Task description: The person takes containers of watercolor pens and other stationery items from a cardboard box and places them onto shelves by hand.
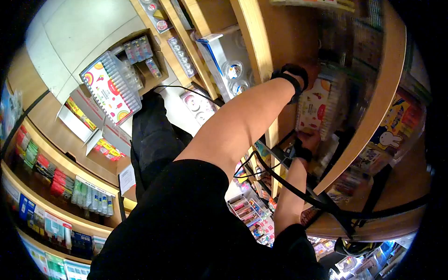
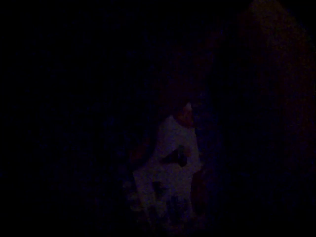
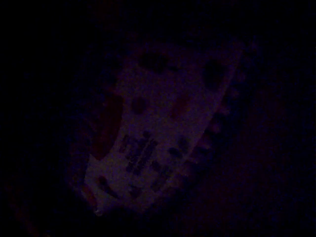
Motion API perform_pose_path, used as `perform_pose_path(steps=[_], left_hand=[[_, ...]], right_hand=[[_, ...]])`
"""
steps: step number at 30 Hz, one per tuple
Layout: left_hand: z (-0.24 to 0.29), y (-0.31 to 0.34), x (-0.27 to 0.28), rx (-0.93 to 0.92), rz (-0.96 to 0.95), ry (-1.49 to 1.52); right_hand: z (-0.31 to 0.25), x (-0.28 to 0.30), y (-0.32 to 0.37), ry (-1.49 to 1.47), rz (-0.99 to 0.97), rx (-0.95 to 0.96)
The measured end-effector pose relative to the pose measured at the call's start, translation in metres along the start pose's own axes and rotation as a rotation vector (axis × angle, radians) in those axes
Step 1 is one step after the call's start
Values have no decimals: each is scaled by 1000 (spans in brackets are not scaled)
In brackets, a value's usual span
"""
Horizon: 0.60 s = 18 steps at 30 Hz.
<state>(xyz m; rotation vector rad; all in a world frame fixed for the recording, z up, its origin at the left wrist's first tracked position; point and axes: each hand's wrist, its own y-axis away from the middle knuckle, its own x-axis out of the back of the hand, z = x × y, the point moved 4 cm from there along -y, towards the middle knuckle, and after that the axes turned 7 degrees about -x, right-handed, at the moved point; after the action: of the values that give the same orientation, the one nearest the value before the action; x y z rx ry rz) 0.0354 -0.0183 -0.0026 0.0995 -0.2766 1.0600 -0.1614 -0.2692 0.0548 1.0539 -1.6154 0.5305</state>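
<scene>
Inside a shadowy wooden shelf bay, a clear plastic case [image 1: 311, 109] with ridged sides and a white label printed with fruit and ice cream stands between my two hands. My left hand [image 1: 305, 74], dim beyond its black wristband, holds the upper end of the case. At its lower end, my right hand [image 1: 309, 140] grips it with curled fingers. Both wrist views are very dark: the left shows part of the label [image 2: 173, 168], the right shows much of the label [image 3: 153, 118] and a ridged edge, with the fingers lost in shadow.
A similar case [image 1: 109, 86] leans on an open cardboard box [image 1: 158, 51] on the floor. Black cable [image 1: 298, 193] loops near my right forearm. A wooden shelf edge [image 1: 368, 135] borders the bay. Packaged goods [image 1: 93, 200] fill the shelves on the left.
</scene>
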Motion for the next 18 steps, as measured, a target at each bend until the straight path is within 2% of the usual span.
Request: perform_pose_path(steps=[2, 3, 5, 9, 11, 14, 15, 17, 18], left_hand=[[-1, -7, -9, -67, -114, 87], [1, -9, -12, -97, -151, 118], [6, 9, 5, -123, 4, 32], [4, 14, 10, -124, 30, -6], [6, 25, 13, -201, 197, 76], [8, 22, 11, -152, 124, 60], [6, 18, 4, -149, 122, 57], [-1, -1, -17, -160, 179, -37], [-5, -8, -31, -172, 179, -41]], right_hand=[[16, -3, -2, -936, 40, -523], [16, -4, -10, -941, 58, -507], [16, -7, -8, -932, 108, -506], [12, -14, -10, -1072, 122, -486], [11, -11, -5, -1013, 92, -520], [-11, -10, 2, -952, 108, -484], [-10, -12, 3, -954, 105, -487], [-10, -8, 4, -735, 173, -388], [-12, -8, 9, -743, 182, -383]])
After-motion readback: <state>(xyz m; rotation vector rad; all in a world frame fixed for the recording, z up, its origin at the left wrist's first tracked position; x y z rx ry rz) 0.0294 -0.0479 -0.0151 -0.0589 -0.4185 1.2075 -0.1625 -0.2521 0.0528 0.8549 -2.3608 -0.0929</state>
